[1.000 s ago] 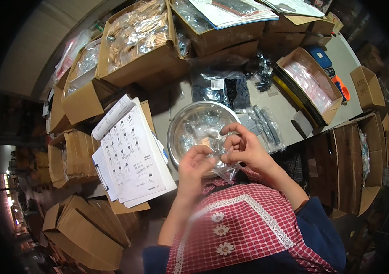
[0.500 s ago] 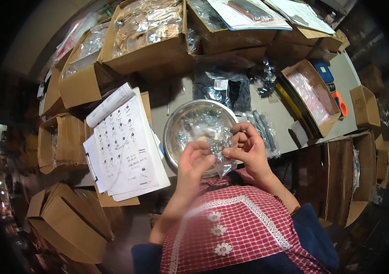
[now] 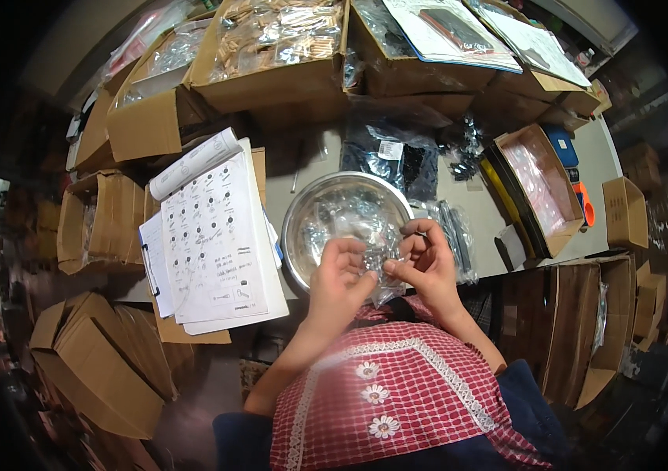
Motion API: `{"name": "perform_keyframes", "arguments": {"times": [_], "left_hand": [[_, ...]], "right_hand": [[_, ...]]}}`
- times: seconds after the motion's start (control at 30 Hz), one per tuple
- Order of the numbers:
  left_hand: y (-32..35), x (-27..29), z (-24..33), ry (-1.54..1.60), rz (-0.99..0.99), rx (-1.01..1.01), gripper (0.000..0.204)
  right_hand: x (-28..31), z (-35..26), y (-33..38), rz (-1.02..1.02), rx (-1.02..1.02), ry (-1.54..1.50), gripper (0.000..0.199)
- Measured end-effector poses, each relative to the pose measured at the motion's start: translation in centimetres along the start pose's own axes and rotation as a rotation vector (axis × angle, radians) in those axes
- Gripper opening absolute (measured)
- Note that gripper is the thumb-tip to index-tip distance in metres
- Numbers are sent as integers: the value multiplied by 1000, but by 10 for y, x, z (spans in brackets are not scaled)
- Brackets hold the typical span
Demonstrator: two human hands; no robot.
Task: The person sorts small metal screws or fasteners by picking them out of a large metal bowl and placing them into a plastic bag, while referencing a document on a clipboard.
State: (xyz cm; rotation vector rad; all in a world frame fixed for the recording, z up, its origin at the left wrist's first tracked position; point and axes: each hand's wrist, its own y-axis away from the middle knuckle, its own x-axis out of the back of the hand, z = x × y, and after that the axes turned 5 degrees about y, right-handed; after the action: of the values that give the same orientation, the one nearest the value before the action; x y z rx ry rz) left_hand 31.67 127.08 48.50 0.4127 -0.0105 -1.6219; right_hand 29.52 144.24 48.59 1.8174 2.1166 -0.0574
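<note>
A round steel bowl [image 3: 293, 235] holds clear plastic bags with small shiny parts in them. Over its near rim, both hands are at a small clear plastic bag [image 3: 385, 292] of small parts. My right hand [image 3: 433, 271] pinches the bag's upper edge between thumb and fingers. Across from it, my left hand [image 3: 340, 279] has its fingers curled and its thumb against the bag's other side. What exactly the bag contains is too small to make out.
A clipboard with printed sheets [image 3: 212, 243] lies left of the bowl. Behind stand cardboard boxes of bagged parts [image 3: 271, 98] and a black plastic bag [image 3: 373, 153]. On the right are bagged dark rods [image 3: 453, 235], an open box [image 3: 542, 177] and an orange tape holder [image 3: 583, 204].
The view has shifted slightly. My hands stay together at the bag, and the bag's lower corner now shows less below them.
</note>
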Motion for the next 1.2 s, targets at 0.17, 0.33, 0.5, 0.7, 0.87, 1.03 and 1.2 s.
{"name": "perform_keyframes", "arguments": {"times": [0.17,0.33,0.5,0.7,0.87,1.03,1.2], "left_hand": [[-1,-1,1,42,9,-9,40],[-5,2,-3,66,17,-10,40],[-5,3,0,88,26,-21,39],[-6,2,-3,53,14,-39,37],[-5,-4,0,164,15,-5,31],[-7,-5,-2,166,35,18,18],[-8,-6,-8,182,51,10,12]], "right_hand": [[0,3,-2,-7,-9,-19,54],[-2,2,-6,-15,-33,-63,56],[-1,5,-10,-11,-28,-56,55],[-3,10,-9,-29,-40,-51,55],[0,7,-6,-24,-34,-66,54],[4,9,-4,-31,-18,-47,53],[7,11,0,-44,-27,-44,52]]}}
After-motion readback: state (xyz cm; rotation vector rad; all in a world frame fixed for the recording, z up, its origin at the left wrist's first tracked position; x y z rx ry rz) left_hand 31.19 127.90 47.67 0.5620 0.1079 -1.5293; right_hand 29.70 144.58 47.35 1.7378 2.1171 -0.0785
